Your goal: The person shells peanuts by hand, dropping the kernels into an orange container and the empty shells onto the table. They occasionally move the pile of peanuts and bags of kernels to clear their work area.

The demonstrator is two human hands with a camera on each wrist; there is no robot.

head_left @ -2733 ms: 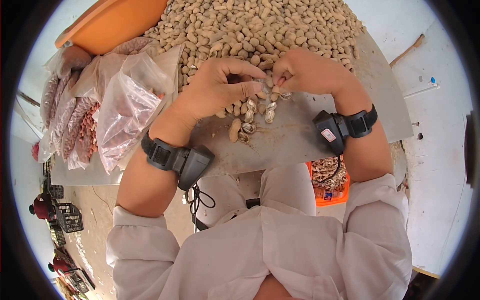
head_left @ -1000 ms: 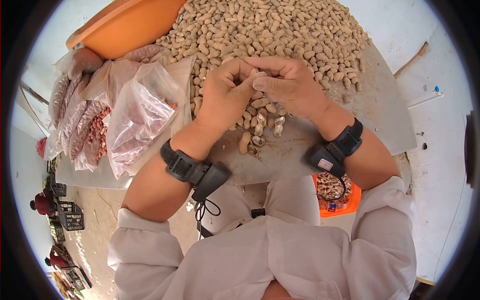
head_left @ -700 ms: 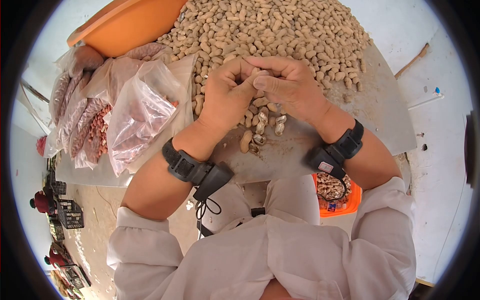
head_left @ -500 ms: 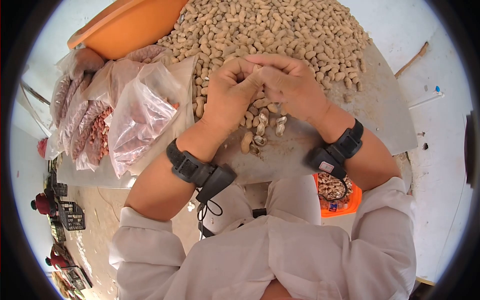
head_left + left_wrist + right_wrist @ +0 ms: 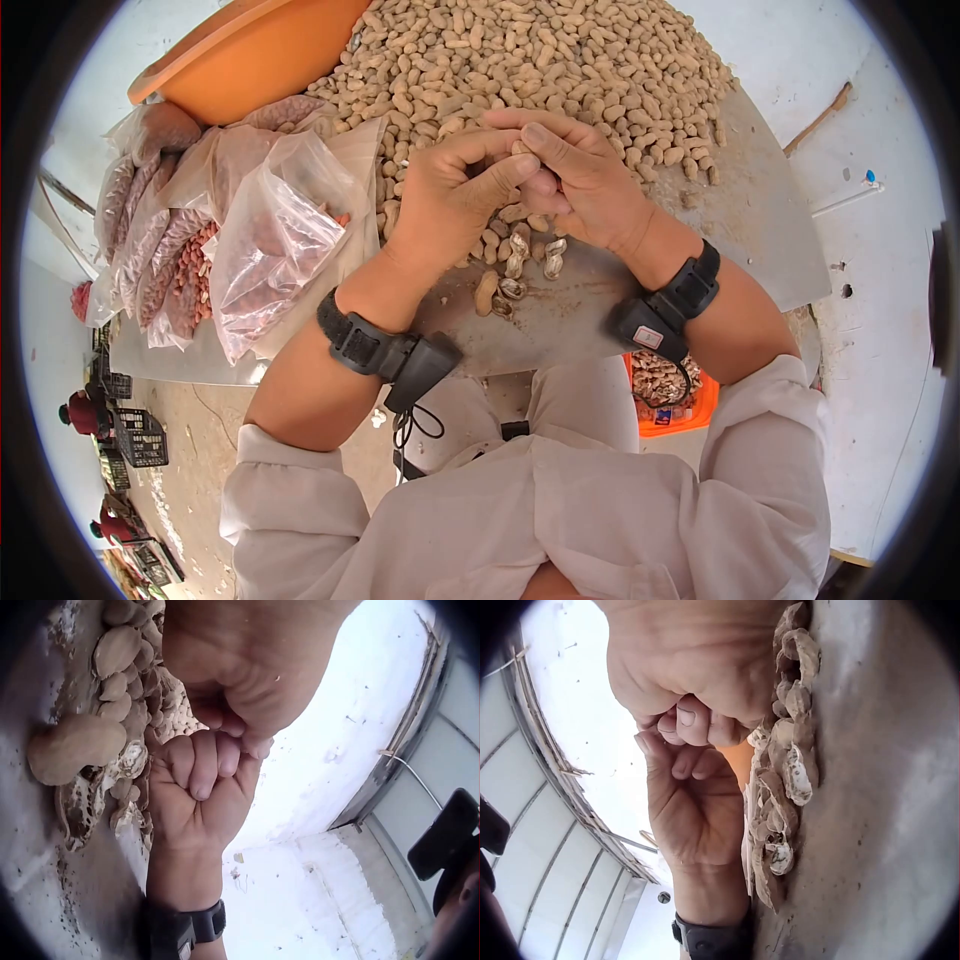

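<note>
Both hands meet at the front of a large pile of unshelled peanuts (image 5: 560, 60). My left hand (image 5: 440, 200) pinches a peanut (image 5: 519, 148) between thumb and forefinger. From the other side my right hand (image 5: 600, 185) grips the same peanut with thumb and forefinger, its remaining fingers curled. In the left wrist view the fingers of my right hand (image 5: 199, 795) bend toward its palm, and the peanut is hidden. Below the hands lie split peanut shells (image 5: 517, 252) and one whole peanut (image 5: 485, 293) on the grey metal tabletop (image 5: 580, 310).
Clear plastic bags (image 5: 270, 250) of red peanut kernels stand on the left, with an orange basin (image 5: 240, 60) behind them. Under the table's front edge, an orange tub (image 5: 690, 418) holds peanut shells. A white wall (image 5: 880, 330) rises at right; black crates (image 5: 140, 437) stand far left.
The hands were apart 2.7 seconds ago, the right one nearer the pile at right; they have come together around a peanut. Since half a second ago the right thumb has lifted and shifted.
</note>
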